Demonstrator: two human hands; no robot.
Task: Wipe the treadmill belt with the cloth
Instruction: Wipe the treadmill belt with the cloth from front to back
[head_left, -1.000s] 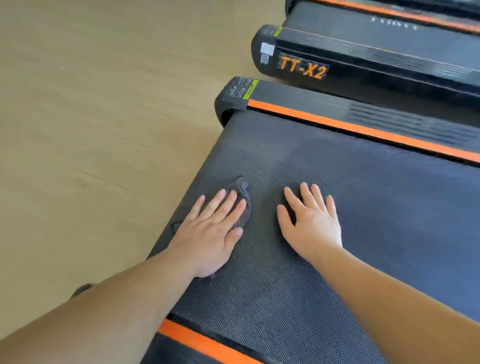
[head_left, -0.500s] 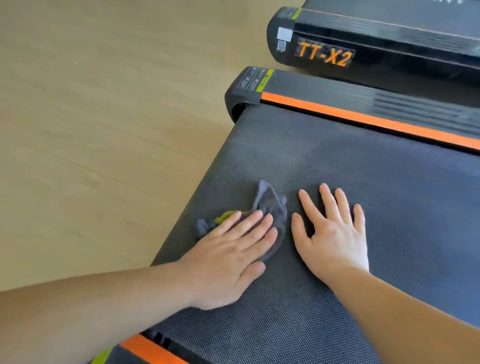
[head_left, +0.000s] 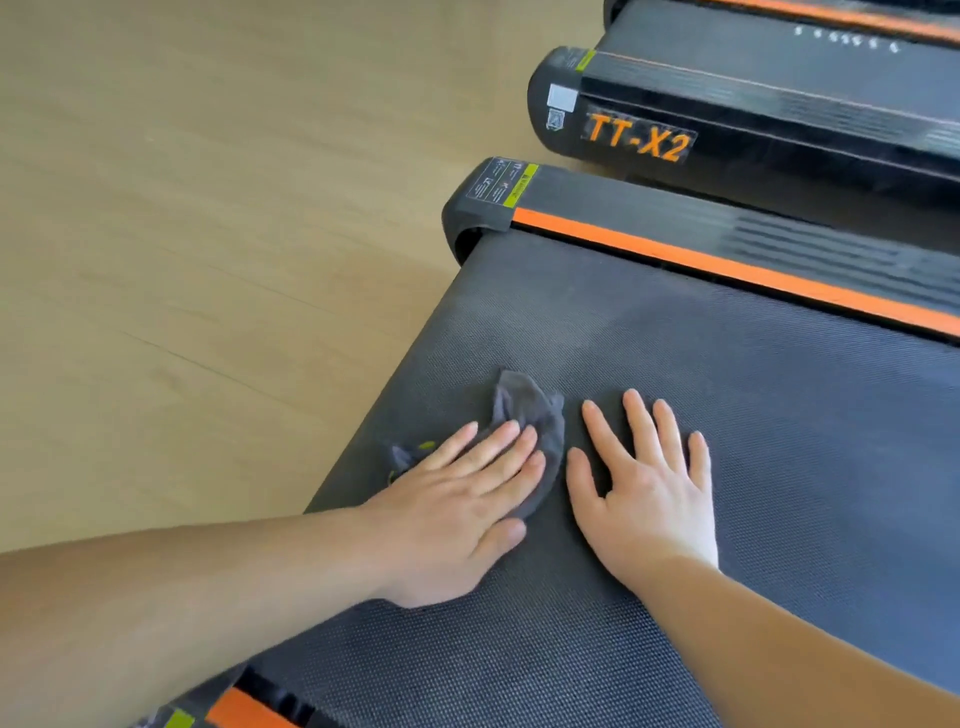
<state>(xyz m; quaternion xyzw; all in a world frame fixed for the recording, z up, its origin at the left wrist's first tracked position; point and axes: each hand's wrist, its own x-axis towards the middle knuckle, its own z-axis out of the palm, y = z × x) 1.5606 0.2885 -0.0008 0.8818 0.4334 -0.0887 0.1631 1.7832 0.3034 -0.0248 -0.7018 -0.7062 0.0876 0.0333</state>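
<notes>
A dark textured treadmill belt (head_left: 753, 426) fills the lower right of the head view. A crumpled grey cloth (head_left: 524, 410) with a bit of yellow-green showing lies near the belt's left edge. My left hand (head_left: 462, 514) presses flat on the cloth with straight fingers, covering most of it. My right hand (head_left: 649, 488) rests flat on the bare belt just right of the cloth, fingers spread and holding nothing.
Orange-striped side rails (head_left: 727, 265) border the belt at the far side and at the near corner (head_left: 239, 709). A second treadmill marked TT-X2 (head_left: 639, 137) stands just beyond. Light wooden floor (head_left: 208, 260) lies to the left.
My left hand has slid the cloth along the belt towards my right hand, and the cloth has bunched up beyond my fingers. My right hand stays flat on the belt.
</notes>
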